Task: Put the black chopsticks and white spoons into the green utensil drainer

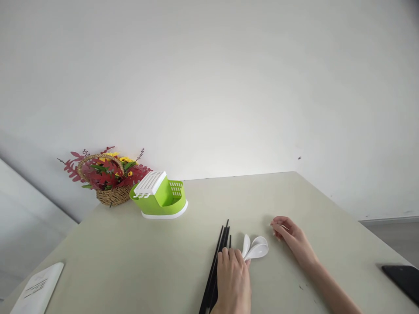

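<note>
Three white spoons (pixel 257 251) lie fanned on the table, their bowls pointing away from me. My left hand (pixel 233 277) is closed over their handles, with the thumb at the right side; the handles are hidden under the palm. Several black chopsticks (pixel 216 266) lie lengthwise along the left edge of that hand, some passing partly beneath its fingers. To the right of the spoons, my right hand (pixel 290 237) hovers at or just above the tabletop. Its fingers are loosely bent, with the thumb a little apart, and I see nothing in them.
At the back left stands a green and white cutlery holder (pixel 160 203) with a slotted top. Behind it is a wicker basket (pixel 114 195) of artificial flowers. A white box (pixel 41 288) lies front left, a black phone (pixel 402 279) front right. A wall bounds the table (pixel 157 261).
</note>
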A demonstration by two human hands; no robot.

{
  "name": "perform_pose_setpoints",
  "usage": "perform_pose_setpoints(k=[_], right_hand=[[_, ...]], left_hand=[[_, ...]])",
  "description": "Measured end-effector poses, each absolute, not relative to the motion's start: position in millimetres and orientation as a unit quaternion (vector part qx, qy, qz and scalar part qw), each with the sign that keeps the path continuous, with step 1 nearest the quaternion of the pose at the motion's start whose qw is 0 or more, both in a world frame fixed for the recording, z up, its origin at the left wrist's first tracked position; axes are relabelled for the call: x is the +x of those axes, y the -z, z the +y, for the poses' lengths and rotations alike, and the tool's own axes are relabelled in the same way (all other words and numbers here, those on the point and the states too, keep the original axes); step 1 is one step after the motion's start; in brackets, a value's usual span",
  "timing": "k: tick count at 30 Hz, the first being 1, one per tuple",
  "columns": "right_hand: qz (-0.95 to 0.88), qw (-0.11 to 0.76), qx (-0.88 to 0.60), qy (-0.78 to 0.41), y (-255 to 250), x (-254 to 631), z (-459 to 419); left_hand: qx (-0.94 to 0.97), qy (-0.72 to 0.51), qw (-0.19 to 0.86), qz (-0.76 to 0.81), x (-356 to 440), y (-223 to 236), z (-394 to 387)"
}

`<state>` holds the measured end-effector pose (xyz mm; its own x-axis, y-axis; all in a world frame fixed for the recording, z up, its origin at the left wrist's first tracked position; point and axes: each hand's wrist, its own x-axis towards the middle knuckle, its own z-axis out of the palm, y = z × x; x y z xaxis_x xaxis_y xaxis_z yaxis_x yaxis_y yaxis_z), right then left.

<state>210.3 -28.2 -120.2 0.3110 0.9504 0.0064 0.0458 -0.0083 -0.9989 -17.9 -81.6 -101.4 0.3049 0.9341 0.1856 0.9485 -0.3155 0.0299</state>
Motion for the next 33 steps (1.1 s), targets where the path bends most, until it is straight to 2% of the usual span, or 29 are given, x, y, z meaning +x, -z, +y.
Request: perform_pose_setpoints(k=[10,24,33], right_hand=[[-0.497,0.519,-0.594,-0.361,138,207,-26],[-0.518,0.486,-0.613,-0.346,134,204,-29],[-0.525,0.485,-0.617,-0.331,133,201,-29]], left_hand=[[-0.812,0.054,0.019,-0.581,3,96,-84],[-0.789,0.087,0.044,-0.606,-19,101,-74],[-0.79,0.067,0.026,-0.609,-25,92,-78]])
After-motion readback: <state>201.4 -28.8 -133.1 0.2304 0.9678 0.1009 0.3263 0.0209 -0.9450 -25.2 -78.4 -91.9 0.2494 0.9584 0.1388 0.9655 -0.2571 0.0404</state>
